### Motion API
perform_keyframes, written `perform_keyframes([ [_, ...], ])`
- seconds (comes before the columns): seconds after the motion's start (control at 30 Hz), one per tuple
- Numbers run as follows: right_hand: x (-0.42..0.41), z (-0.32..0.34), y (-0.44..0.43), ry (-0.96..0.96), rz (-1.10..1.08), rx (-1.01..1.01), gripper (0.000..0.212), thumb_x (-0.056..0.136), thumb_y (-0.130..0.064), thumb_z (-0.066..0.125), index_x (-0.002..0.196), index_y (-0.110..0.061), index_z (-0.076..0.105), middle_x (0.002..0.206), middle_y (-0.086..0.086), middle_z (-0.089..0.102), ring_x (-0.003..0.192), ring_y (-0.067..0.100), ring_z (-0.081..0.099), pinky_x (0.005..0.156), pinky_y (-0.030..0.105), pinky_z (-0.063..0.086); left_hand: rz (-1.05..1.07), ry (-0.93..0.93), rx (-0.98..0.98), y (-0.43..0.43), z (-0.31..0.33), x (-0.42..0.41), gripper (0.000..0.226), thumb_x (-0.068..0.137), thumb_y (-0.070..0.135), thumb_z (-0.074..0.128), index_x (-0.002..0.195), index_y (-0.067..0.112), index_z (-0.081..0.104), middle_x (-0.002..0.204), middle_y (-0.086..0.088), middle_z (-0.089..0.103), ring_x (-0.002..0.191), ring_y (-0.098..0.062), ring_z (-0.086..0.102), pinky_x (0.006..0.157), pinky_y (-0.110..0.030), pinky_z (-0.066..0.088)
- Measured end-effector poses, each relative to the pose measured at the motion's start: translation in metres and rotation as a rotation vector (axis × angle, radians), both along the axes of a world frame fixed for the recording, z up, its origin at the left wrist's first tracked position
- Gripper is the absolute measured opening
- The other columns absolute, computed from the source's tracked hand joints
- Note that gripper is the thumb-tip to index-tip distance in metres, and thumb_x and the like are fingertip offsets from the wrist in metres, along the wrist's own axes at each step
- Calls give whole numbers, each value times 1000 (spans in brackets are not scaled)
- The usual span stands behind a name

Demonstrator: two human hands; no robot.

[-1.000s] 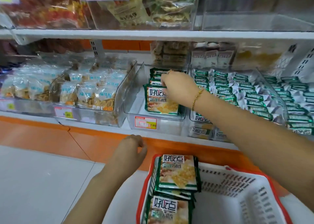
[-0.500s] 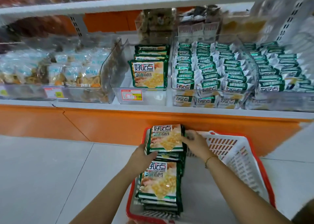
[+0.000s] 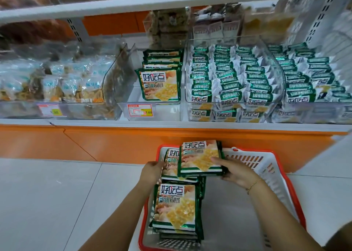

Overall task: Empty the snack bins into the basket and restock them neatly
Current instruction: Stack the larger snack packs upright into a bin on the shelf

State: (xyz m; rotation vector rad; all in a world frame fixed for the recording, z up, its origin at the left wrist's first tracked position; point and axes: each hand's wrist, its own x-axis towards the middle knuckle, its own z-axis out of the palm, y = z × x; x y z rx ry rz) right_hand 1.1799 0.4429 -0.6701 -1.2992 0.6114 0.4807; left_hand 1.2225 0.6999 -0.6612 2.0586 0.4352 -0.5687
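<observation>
Right hand (image 3: 236, 171) grasps biscuit packets (image 3: 200, 159) by right edge, basket (image 3: 270, 174) far-left corner. Left hand (image 3: 152, 171) at left edge, grip unclear. Light, slippery film, brittle inside: hold both edges, keep flat.

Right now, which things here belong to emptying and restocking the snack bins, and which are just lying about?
Job: left hand and right hand holding green-edged biscuit packets; red-rimmed white plastic basket; clear plastic shelf bin holding more of them.
Idle: small green-and-silver packets in right-side bins; clear bags of mixed snacks at left; red-and-yellow price tag.
</observation>
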Motion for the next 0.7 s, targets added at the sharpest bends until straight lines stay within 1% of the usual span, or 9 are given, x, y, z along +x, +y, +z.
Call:
perform_keyframes([
  [0.13,-14,-6,-24,-26,-87,143,43,73,-22,72,114,-10,64,107,10,72,97,24,63,78,33,48,40,65,-71,-6,-5,15,37,94,37,50,77,6,59,75,-12,60,62,-21,50,61,-27,38],
  [0.17,-14,-8,-24,-30,-104,159,44,73,-22,72,114,-10,63,109,11,72,98,25,63,82,36,47,39,94,-85,-10,-6,17,41,94,42,48,80,6,61,79,-14,60,66,-23,52,65,-29,39],
  [0.23,-13,-12,-14,-49,-103,160,45,73,-22,72,115,-10,63,110,12,71,101,26,64,87,39,47,81,142,-138,-15,-13,23,62,93,55,45,108,-2,64,99,-22,65,87,-34,61,81,-37,46],
  [0.3,-11,-14,3,-77,-96,156,46,72,-24,74,116,-11,63,106,10,73,99,25,67,82,36,51,122,200,-235,-17,-12,28,79,90,64,42,128,-5,54,120,-31,59,104,-42,61,93,-46,49],
  [0.37,-10,-16,21,-106,-88,160,38,77,-21,72,114,-11,63,103,7,74,90,20,70,70,29,54,151,255,-332,-17,-9,32,75,89,65,44,124,1,57,111,-32,62,86,-35,68,80,-40,55],
  [0.43,-11,-22,33,-118,-89,161,34,83,-18,70,114,-10,62,104,7,74,89,18,71,66,24,55,141,321,-399,-15,-9,37,78,80,70,53,115,1,62,102,-26,69,90,-36,69,83,-45,56],
  [0.57,-8,-32,46,-108,-61,116,61,65,-35,81,117,-9,61,110,4,72,101,21,68,85,35,55,48,395,-376,-4,-14,44,112,44,74,80,124,0,53,111,-23,67,98,-39,67,83,-54,55],
  [0.63,-6,-34,48,-75,-33,129,70,58,-38,83,118,-11,60,113,5,70,107,24,65,96,45,50,9,411,-359,1,-21,45,110,40,64,88,123,0,54,113,-21,67,99,-38,67,86,-54,54],
  [0.7,-4,-35,45,-36,-22,145,73,55,-35,85,119,-11,60,113,6,70,108,26,64,97,48,49,-28,402,-346,3,-22,44,105,41,60,91,123,5,57,125,-17,62,112,-35,61,95,-53,49],
])
